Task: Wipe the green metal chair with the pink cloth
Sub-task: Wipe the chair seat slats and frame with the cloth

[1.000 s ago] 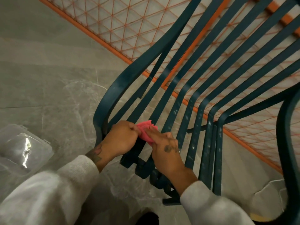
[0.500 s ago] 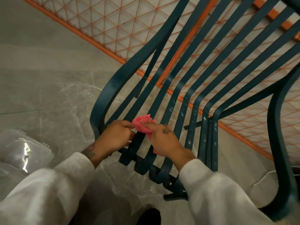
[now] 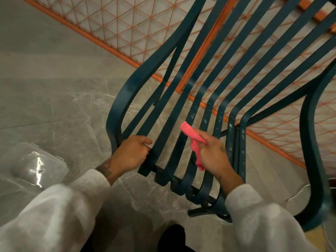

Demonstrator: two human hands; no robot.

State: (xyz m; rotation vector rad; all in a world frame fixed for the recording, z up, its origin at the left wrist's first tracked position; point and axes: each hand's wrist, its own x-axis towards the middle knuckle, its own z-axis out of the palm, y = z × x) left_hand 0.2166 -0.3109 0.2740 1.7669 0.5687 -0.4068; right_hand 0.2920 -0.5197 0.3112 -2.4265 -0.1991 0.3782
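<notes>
The slats of the green chair (image 3: 183, 99) run close together — the gaps between them admit my fingers only, not a whole hand. My left hand (image 3: 130, 154) blocks the leftmost slats; my right hand (image 3: 211, 157), with the pink cloth (image 3: 193, 138), covers the middle ones. Open floor (image 3: 54, 99) lies left of the frame, bounded by a clear plastic container (image 3: 39, 165) — and the orange mesh panel (image 3: 116, 20) closes the far side.

My pink cloth (image 3: 193, 137) is bunched into a roll, one end dangling, touching a slat; the green metal chair (image 3: 214, 91) is dark, with curved slats.
</notes>
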